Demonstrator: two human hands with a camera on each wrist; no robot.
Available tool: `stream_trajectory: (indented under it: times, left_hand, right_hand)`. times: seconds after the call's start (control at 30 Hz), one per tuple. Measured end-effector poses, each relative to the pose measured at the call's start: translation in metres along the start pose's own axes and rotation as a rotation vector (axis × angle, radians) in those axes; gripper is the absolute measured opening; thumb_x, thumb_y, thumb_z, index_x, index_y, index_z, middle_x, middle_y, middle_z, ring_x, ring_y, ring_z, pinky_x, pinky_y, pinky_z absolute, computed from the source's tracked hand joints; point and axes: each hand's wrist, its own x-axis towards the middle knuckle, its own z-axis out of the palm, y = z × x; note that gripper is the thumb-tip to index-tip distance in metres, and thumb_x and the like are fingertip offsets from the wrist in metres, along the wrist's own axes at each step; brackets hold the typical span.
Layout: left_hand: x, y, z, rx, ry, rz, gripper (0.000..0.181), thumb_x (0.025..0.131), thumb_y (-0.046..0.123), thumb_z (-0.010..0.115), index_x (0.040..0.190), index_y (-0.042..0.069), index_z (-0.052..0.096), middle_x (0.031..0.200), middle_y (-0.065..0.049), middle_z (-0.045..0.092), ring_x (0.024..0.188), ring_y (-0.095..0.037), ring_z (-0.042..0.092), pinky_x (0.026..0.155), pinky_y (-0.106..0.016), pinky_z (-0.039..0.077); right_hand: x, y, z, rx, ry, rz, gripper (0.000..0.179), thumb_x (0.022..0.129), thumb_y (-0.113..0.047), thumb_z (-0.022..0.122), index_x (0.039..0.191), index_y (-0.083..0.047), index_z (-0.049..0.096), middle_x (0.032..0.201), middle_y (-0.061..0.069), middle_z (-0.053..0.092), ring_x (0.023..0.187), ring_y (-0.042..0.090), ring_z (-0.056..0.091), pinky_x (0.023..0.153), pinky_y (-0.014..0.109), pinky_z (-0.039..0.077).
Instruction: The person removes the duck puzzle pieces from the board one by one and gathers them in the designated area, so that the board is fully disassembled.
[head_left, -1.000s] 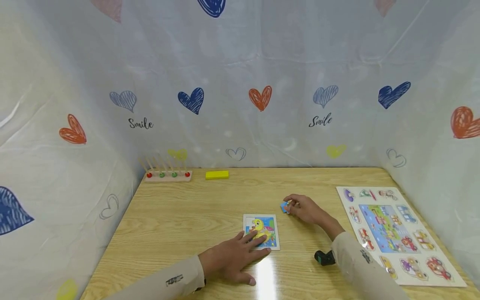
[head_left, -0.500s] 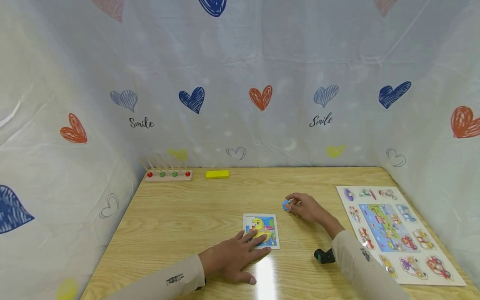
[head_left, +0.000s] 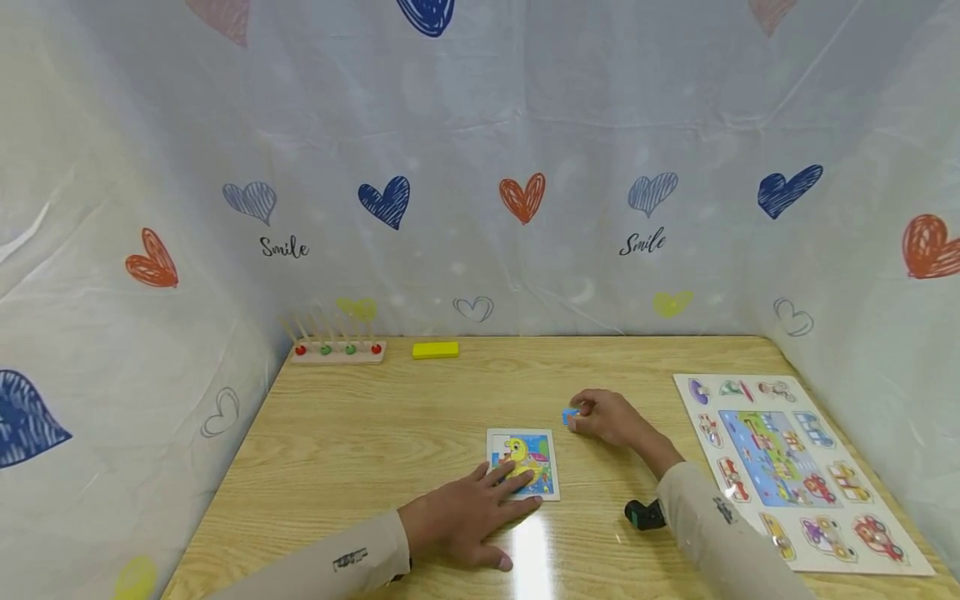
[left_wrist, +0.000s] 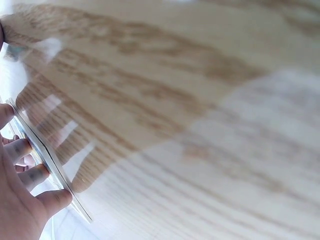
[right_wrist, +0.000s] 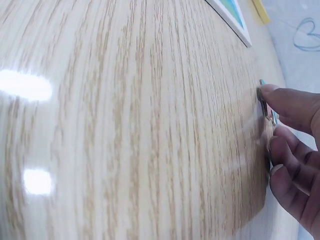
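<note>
A small square jigsaw puzzle [head_left: 542, 448] with a yellow duck picture lies in a white frame at the table's middle. Pale bare backing shows at its upper left. My left hand [head_left: 472, 515] rests on the puzzle with fingers spread, covering its lower part; in the left wrist view its fingers [left_wrist: 52, 200] lie over the frame's edge. To the right of the frame, my right hand [head_left: 609, 417] pinches a blue puzzle piece [head_left: 568, 416] between thumb and fingertips, at or just above the tabletop. Fingers hide much of this piece.
A large peg puzzle board [head_left: 738, 417] with vehicle pictures lies on the right. At the back left stand a wooden peg rack [head_left: 337, 357] with red and green beads and a yellow block [head_left: 435, 350]. A black object [head_left: 643, 514] sits by the right sleeve.
The blue piece has turned a little in my right fingers, which rose slightly and then came back down. My left hand has stayed on the puzzle.
</note>
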Motion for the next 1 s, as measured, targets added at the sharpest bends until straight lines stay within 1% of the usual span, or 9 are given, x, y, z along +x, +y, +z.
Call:
stream_trajectory:
  times: [0.1, 0.33, 0.43, 0.67, 0.87, 1.0]
  left_hand:
    - [0.0002, 0.0001, 0.0, 0.0, -0.002, -0.001, 0.08, 0.097, 0.074, 0.029, 0.163, 0.033, 0.009, 0.171, -0.002, 0.007, 0.156, -0.033, 0.013, 0.119, -0.055, 0.03]
    - [-0.0012, 0.0009, -0.0014, 0.011, -0.001, 0.005, 0.08, 0.097, 0.073, 0.031, 0.163, 0.032, 0.01, 0.17, -0.003, 0.008, 0.156, -0.034, 0.014, 0.118, -0.054, 0.031]
    - [-0.0023, 0.0015, -0.0025, 0.019, 0.006, 0.013, 0.08, 0.098, 0.072, 0.032, 0.163, 0.03, 0.012, 0.17, -0.004, 0.01, 0.155, -0.035, 0.015, 0.118, -0.054, 0.032]
    - [-0.0045, 0.0014, -0.0051, 0.014, 0.012, 0.027, 0.079, 0.098, 0.071, 0.03, 0.163, 0.029, 0.012, 0.17, -0.005, 0.01, 0.155, -0.035, 0.015, 0.119, -0.054, 0.03]
    - [-0.0039, 0.0017, -0.0044, 0.021, 0.017, 0.019, 0.079, 0.098, 0.071, 0.031, 0.163, 0.03, 0.012, 0.17, -0.005, 0.011, 0.155, -0.035, 0.016, 0.118, -0.054, 0.032]
    - [-0.0034, 0.0021, -0.0043, 0.014, 0.01, 0.01, 0.079, 0.098, 0.072, 0.032, 0.163, 0.031, 0.013, 0.17, -0.004, 0.01, 0.155, -0.035, 0.015, 0.118, -0.053, 0.031]
  right_hand:
    - [0.0002, -0.0002, -0.0006, -0.017, 0.009, 0.0, 0.032, 0.092, -0.025, 0.075, 0.115, -0.003, 0.07, 0.095, 0.004, 0.067, 0.086, 0.016, 0.059, 0.08, 0.039, 0.051]
    - [0.0007, 0.0, -0.0003, -0.026, 0.017, -0.014, 0.028, 0.093, -0.023, 0.073, 0.114, -0.003, 0.072, 0.095, 0.005, 0.067, 0.086, 0.017, 0.06, 0.082, 0.041, 0.052]
    - [0.0005, -0.0002, -0.0003, -0.026, 0.012, -0.021, 0.029, 0.094, -0.023, 0.073, 0.114, -0.003, 0.072, 0.096, 0.006, 0.068, 0.087, 0.018, 0.06, 0.082, 0.042, 0.052]
    - [0.0, -0.0021, -0.0009, -0.037, -0.003, -0.014, 0.028, 0.095, -0.021, 0.072, 0.117, -0.003, 0.072, 0.098, 0.007, 0.068, 0.09, 0.019, 0.061, 0.083, 0.044, 0.053]
    - [0.0, -0.0022, -0.0028, -0.031, -0.033, -0.027, 0.031, 0.094, -0.022, 0.072, 0.119, -0.003, 0.072, 0.097, 0.005, 0.066, 0.088, 0.018, 0.058, 0.081, 0.04, 0.051]
    - [0.0016, -0.0018, -0.0038, -0.06, -0.039, -0.046, 0.036, 0.092, -0.026, 0.074, 0.12, -0.003, 0.069, 0.096, 0.005, 0.066, 0.085, 0.017, 0.059, 0.08, 0.039, 0.051]
